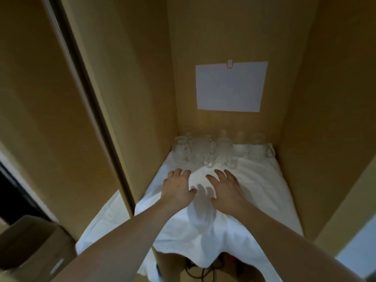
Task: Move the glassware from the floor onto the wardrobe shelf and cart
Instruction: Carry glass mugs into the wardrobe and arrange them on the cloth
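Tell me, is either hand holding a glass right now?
No, the left hand and right hand are both spread open over the white cloth, short of the glassware at the back of the shelf.

wardrobe walls (223, 37): I see plain tan wood, no visible grain pattern, darker brown in the shaded corners.
cloth (254, 200): I read it as plain white, unpatterned, with soft grey-blue shadows in its folds.
glassware (203, 151): clear and colourless from my view; the frosty white sheen blurs any pattern.
paper sheet (231, 87): plain pale white with a faint lilac tint, nothing printed that I can make out.
clip (229, 64): white with a thin reddish outline.
cardboard box (30, 245): dull brown, with a pale grey label strip.
cables (195, 270): black, under the cloth's hem.
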The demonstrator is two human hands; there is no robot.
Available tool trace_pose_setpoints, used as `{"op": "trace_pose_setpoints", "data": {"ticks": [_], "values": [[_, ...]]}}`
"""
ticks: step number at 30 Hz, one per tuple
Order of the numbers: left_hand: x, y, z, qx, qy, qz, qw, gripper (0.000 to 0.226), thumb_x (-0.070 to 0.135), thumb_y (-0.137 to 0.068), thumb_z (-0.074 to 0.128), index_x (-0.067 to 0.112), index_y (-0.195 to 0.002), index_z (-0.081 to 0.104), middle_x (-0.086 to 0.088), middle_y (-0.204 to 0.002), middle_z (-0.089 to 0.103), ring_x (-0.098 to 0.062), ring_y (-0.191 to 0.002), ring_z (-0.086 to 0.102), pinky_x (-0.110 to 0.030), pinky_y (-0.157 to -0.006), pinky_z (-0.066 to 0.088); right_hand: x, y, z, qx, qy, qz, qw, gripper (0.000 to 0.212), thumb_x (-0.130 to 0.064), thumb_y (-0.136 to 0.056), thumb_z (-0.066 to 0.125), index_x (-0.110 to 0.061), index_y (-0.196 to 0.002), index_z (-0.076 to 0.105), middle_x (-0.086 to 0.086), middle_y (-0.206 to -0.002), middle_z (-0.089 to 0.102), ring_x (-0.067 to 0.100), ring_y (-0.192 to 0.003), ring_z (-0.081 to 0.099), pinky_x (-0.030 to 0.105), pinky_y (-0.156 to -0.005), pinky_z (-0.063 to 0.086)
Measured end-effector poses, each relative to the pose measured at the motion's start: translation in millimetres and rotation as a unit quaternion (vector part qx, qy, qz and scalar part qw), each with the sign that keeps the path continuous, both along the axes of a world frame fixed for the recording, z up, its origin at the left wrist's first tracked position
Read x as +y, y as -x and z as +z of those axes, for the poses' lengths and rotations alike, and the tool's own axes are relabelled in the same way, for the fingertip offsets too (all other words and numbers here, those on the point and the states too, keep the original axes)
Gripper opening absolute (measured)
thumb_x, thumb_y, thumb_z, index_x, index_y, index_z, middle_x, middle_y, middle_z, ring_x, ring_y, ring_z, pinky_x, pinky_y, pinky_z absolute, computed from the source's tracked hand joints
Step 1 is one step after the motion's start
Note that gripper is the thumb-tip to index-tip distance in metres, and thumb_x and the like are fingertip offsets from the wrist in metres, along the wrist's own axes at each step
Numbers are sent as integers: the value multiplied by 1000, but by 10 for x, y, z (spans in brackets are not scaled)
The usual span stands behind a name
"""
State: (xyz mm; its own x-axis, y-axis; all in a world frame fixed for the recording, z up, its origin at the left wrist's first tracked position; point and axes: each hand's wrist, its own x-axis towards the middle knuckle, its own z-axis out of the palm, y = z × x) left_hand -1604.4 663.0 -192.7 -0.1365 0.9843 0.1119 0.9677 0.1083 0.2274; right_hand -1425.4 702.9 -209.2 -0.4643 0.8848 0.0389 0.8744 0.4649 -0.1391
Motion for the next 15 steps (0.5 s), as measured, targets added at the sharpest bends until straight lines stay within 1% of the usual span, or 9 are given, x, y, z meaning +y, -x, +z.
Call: {"op": "trace_pose_setpoints", "data": {"ticks": [5,8,12,15], "values": [[-339,225,72,-1,-5,-4,1000,67,50,-91,62,23,-149,39,-6,-149,41,-30,-137,36,-42,-107,41,-318,198,11,9,10,-3,1000,81,-34,-89,62,-30,-158,20,5,-165,13,34,-152,7,44,-123,11],[-484,348,136,-3,-18,-22,1000,68,50,-92,62,23,-150,38,-5,-151,39,-28,-139,33,-40,-108,40,-480,313,58,7,-3,-16,1000,80,-35,-89,63,-29,-158,21,6,-165,14,35,-152,9,44,-123,12],[-726,622,131,-4,-26,-48,998,66,50,-92,61,24,-149,38,-5,-150,40,-27,-138,37,-40,-109,39,-701,582,111,15,-5,-38,999,77,-39,-92,60,-28,-157,21,7,-165,14,35,-151,11,43,-122,18],[-1011,998,70,-2,-22,-57,998,65,49,-93,60,24,-148,38,-5,-151,40,-27,-138,37,-42,-109,39,-948,928,116,20,6,-45,999,77,-40,-93,59,-25,-158,21,7,-164,15,33,-150,14,40,-120,26]]}}
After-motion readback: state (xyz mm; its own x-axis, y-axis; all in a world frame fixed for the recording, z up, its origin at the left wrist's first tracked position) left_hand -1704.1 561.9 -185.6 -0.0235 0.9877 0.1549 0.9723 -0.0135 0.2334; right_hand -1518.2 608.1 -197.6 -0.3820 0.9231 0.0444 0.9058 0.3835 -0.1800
